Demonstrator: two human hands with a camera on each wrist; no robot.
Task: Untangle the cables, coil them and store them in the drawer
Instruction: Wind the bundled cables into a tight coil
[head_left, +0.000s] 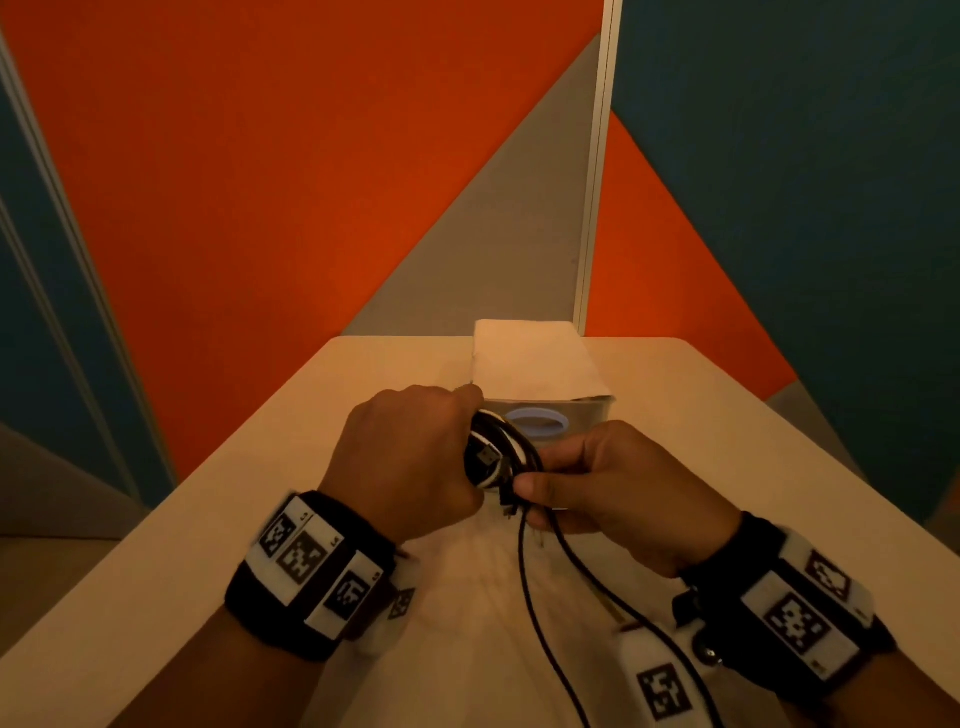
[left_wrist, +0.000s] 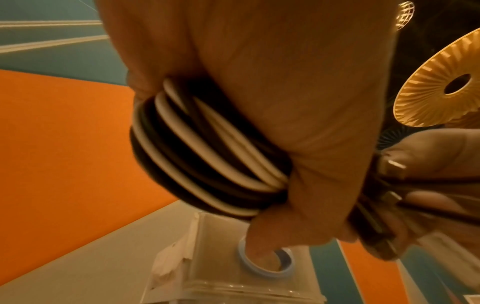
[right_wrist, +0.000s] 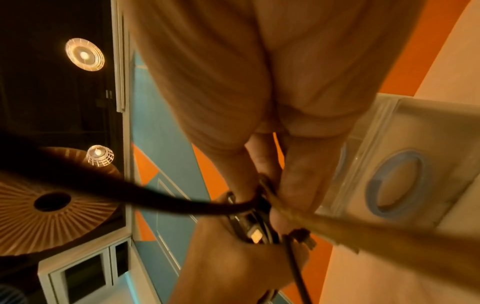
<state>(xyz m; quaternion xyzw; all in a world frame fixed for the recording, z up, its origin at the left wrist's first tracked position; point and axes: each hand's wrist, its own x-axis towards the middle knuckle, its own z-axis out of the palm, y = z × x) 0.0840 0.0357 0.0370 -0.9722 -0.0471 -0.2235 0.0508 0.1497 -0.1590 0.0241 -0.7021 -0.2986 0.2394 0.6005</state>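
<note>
Left hand: the left hand (head_left: 410, 457) is closed in a fist around the coil (left_wrist: 207, 152), above the surface (head_left: 249, 467) and just in front of the drawer unit (head_left: 535, 364).
Coil: black and white cable turns, wound together in one bundle; in the left wrist view the turns wrap across the fingers (left_wrist: 298, 102) and cross one another.
Right hand: the right hand (head_left: 618, 493) meets the left at the near side of the coil, thumb and fingers pinching the black cable (head_left: 527, 571) where it leaves the bundle.
Loose run: from the pinch, two black strands hang down toward the person and pass out of the head view at its lower edge, between the two wrists.
Plugs: a metal-tipped connector (right_wrist: 255, 236) lies against the bundle between the hands; a second small plug (head_left: 508, 506) hangs just below the right thumb.
Drawer unit: a pale box standing at the far edge of the surface, its translucent front bearing a blue ring pull (head_left: 537, 422); the front looks flush with the box, and the coil is held directly before it, outside.
Left fingertip: in the left wrist view one fingertip lies in line with the ring pull (left_wrist: 265, 261); contact cannot be judged.
Wrists: both carry black bands (head_left: 306, 571) with square printed markers.
Backdrop: wall panels (head_left: 291, 156) in orange, grey and teal behind the surface.
</note>
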